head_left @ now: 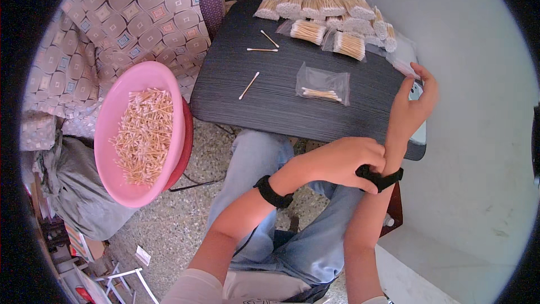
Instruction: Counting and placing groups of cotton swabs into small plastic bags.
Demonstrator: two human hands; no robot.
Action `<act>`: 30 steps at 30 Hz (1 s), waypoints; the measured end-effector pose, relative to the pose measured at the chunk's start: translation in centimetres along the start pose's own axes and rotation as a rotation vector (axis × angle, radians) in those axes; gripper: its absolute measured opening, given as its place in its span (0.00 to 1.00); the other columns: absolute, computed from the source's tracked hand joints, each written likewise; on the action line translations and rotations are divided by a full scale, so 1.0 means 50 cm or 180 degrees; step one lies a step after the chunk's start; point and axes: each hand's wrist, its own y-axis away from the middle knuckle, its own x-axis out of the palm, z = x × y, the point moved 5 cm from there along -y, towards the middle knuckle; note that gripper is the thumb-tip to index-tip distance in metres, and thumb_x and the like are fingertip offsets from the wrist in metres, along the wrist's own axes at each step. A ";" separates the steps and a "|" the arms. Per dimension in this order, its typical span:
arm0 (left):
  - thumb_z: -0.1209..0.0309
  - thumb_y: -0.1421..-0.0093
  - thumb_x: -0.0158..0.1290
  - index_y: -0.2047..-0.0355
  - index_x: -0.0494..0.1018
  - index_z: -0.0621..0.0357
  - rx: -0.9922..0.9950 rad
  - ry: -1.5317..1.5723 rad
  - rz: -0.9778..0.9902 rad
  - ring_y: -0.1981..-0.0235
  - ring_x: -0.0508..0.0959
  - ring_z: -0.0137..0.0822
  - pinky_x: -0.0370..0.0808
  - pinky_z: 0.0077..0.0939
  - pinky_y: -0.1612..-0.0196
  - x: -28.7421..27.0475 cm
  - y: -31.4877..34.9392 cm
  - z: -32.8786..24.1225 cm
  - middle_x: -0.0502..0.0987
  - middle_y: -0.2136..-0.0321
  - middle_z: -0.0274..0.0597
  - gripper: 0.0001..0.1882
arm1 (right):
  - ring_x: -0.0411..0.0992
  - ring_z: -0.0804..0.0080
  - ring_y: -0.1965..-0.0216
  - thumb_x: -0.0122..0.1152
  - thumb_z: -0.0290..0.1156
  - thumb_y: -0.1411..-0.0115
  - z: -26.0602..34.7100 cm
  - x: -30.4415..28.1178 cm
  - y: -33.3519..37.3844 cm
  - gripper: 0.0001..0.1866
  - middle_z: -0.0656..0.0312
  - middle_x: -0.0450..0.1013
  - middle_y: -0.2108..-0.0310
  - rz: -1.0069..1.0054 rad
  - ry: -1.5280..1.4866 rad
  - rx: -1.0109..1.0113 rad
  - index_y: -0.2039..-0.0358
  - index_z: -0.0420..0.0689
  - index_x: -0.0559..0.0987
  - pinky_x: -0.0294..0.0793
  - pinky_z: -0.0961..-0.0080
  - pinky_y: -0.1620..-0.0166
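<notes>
Our left hand (pixel 337 163) closes its fingers (pixel 368 170) on the black wrist strap (pixel 382 179) of our raised right hand (pixel 413 107), apparently adjusting it; right fingers loosely curled, holding nothing. Beyond them, the dark worktop (pixel 270 101) carries bagged cotton swabs (pixel 322 84); a pink basin (pixel 140 129) sits left.

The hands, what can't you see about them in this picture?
- Head view: the left hand covers part of the black band on the right wrist, hiding how it fastens.
- The right hand shows its back; its palm is hidden.
- A white thing behind it is mostly blocked.
</notes>
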 end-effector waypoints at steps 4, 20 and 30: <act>0.63 0.58 0.63 0.79 0.66 0.60 0.0181 -0.0108 0.0323 0.72 0.69 0.44 0.66 0.36 0.68 0.012 0.001 -0.015 0.66 0.78 0.40 0.18 | 0.66 0.63 0.62 0.53 0.22 0.48 0.003 -0.008 -0.022 0.08 0.62 0.72 0.67 0.0090 0.0822 -0.0462 0.67 0.46 0.76 0.62 0.69 0.56; 0.68 0.50 0.60 0.74 0.78 0.61 0.0113 0.1214 0.0364 0.74 0.77 0.35 0.71 0.26 0.71 -0.011 0.011 -0.014 0.77 0.76 0.40 0.09 | 0.68 0.81 0.67 0.55 0.20 0.46 -0.018 0.014 -0.005 0.04 0.64 0.73 0.69 0.0393 -0.2843 0.2170 0.69 0.40 0.76 0.66 0.83 0.62; 0.71 0.47 0.57 0.76 0.77 0.63 -0.0332 0.0586 -0.0194 0.75 0.76 0.31 0.70 0.23 0.70 -0.050 0.019 0.035 0.76 0.80 0.41 0.07 | 0.66 0.79 0.74 0.54 0.19 0.47 0.031 0.076 0.055 0.05 0.64 0.71 0.73 0.1269 -0.1643 0.0788 0.71 0.40 0.76 0.65 0.83 0.68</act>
